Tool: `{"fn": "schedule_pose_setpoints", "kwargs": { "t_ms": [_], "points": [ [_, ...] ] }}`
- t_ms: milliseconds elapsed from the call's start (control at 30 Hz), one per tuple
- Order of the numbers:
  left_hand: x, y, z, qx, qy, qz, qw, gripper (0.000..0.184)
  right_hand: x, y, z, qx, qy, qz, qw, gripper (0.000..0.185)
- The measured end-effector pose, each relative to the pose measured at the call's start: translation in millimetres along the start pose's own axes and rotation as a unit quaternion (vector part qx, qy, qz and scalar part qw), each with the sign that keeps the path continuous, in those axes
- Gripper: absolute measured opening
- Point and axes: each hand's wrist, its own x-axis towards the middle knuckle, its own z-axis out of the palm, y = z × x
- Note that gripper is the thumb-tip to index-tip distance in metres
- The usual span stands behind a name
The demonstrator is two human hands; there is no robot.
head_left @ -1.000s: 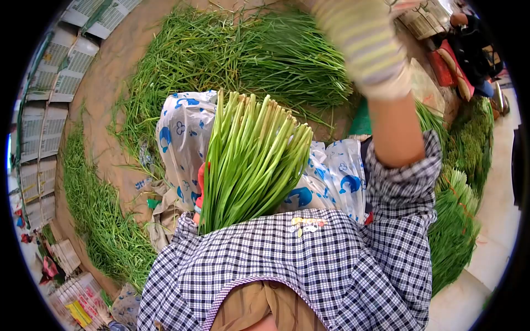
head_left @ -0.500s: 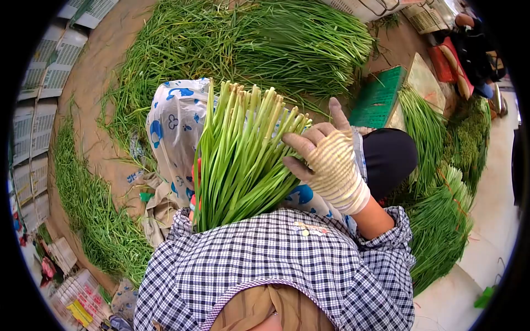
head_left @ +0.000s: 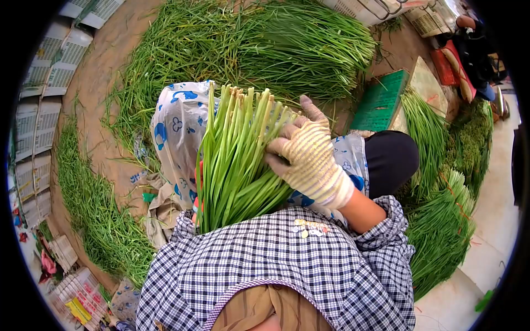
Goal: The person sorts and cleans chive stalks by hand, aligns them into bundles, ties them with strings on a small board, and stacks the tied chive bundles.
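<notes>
A bunch of garlic chives stands in front of my chest, its pale cut ends up and its green leaves down at my lap. My left hand is mostly hidden behind the bunch; only a little red shows at its left edge, where it holds the stems. On the other side, my right hand, in a striped, grey-fingered glove, presses against the upper stems. Its fingers are bent onto the chives, with the little finger raised. Some stem tips beside this hand are blurred.
Loose chives and a laid-out pile lie ahead on the floor. Tied bundles lie at the right, near a green board. Plastic crates line the left. Another person is at the far right.
My right hand has moved left and slightly down onto the stems, and its fingers have closed in from a more spread pose. The bunch stays nearly in place.
</notes>
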Motion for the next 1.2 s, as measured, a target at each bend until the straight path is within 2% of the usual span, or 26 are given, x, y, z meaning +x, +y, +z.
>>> {"fn": "schedule_pose_setpoints", "kwargs": {
  "t_ms": [133, 233, 267, 400, 467, 500, 533, 567, 600, 633, 667, 700, 767, 833, 900, 1033, 1167, 1200],
  "points": [
    [0.0, 0.4, -0.6, -0.004, 0.001, 0.008, 1.0, 0.066, -1.6, -2.7, -27.0, -0.02, -0.066, -0.074, 0.995, 0.013],
    [0.4, 2.0, -0.4, -0.006, 0.0, 0.01, 1.0, 0.066, -4.9, 1.7, -31.3, 0.188, -0.096, -0.139, 0.967, 0.013],
    [0.2, 3.2, 0.0, -0.007, 0.001, 0.014, 1.0, 0.066, 7.3, 0.9, -52.0, 0.255, -0.134, -0.125, 0.949, 0.014],
    [-1.4, 4.2, 1.5, 0.001, 0.003, 0.02, 1.0, 0.066, 69.3, 31.5, -106.0, 0.344, -0.074, -0.17, 0.92, 0.013],
    [-1.4, 3.9, 2.0, 0.004, 0.003, 0.018, 1.0, 0.066, 112.1, 53.7, -117.2, 0.385, 0.081, -0.329, 0.858, 0.028],
    [-0.5, 4.4, 2.4, 0.004, 0.003, 0.019, 1.0, 0.066, 129.2, 33.1, -131.3, 0.437, 0.16, -0.206, 0.861, 0.031],
    [-0.2, 4.9, 2.9, 0.002, 0.002, 0.02, 1.0, 0.066, 146.2, 12.4, -145.4, 0.496, 0.235, -0.084, 0.832, 0.034],
    [-1.2, 4.6, 2.2, 0.001, 0.003, 0.022, 1.0, 0.066, 154.5, 14.8, -145.8, 0.382, 0.25, 0.007, 0.89, 0.03],
    [-0.7, 4.9, 2.0, 0.006, 0.002, 0.022, 1.0, 0.066, 162.9, 17.3, -146.2, 0.262, 0.243, 0.098, 0.929, 0.026],
    [-1.0, 6.3, 2.6, 0.007, 0.004, 0.024, 1.0, 0.066, 155.7, 42.9, -117.9, 0.048, 0.163, 0.055, 0.984, 0.025],
    [-0.4, 5.6, 2.6, 0.007, 0.003, 0.025, 1.0, 0.066, 148.3, 68.4, -89.3, -0.165, 0.113, -0.016, 0.98, 0.029],
    [-0.6, 5.1, 1.5, 0.003, 0.006, 0.027, 1.0, 0.066, 133.7, 76.5, -83.3, 0.043, 0.034, -0.019, 0.998, 0.036],
    [0.3, 5.3, -0.7, -0.004, 0.009, 0.032, 0.999, 0.066, 100.2, 70.4, -72.8, 0.058, -0.12, -0.022, 0.991, 0.04],
    [-0.9, 6.3, -1.3, -0.003, 0.012, 0.032, 0.999, 0.066, 73.3, 68.6, -59.4, 0.132, -0.222, 0.052, 0.965, 0.045],
    [-1.1, 6.6, -2.1, 0.001, 0.013, 0.027, 1.0, 0.066, 54.1, 75.3, -31.1, 0.131, -0.257, 0.028, 0.957, 0.055],
    [0.4, 8.4, -3.6, 0.002, 0.015, 0.023, 1.0, 0.066, 44.2, 74.1, -4.0, 0.3, -0.227, 0.057, 0.925, 0.053],
    [-0.5, 7.3, -3.8, 0.005, 0.017, 0.026, 1.0, 0.065, 46.9, 71.2, -4.9, 0.283, -0.243, 0.048, 0.927, 0.05],
    [-0.8, 7.4, -3.7, 0.004, 0.017, 0.025, 1.0, 0.065, 49.7, 68.1, -6.5, 0.242, -0.223, 0.006, 0.944, 0.049]
  ]
}}
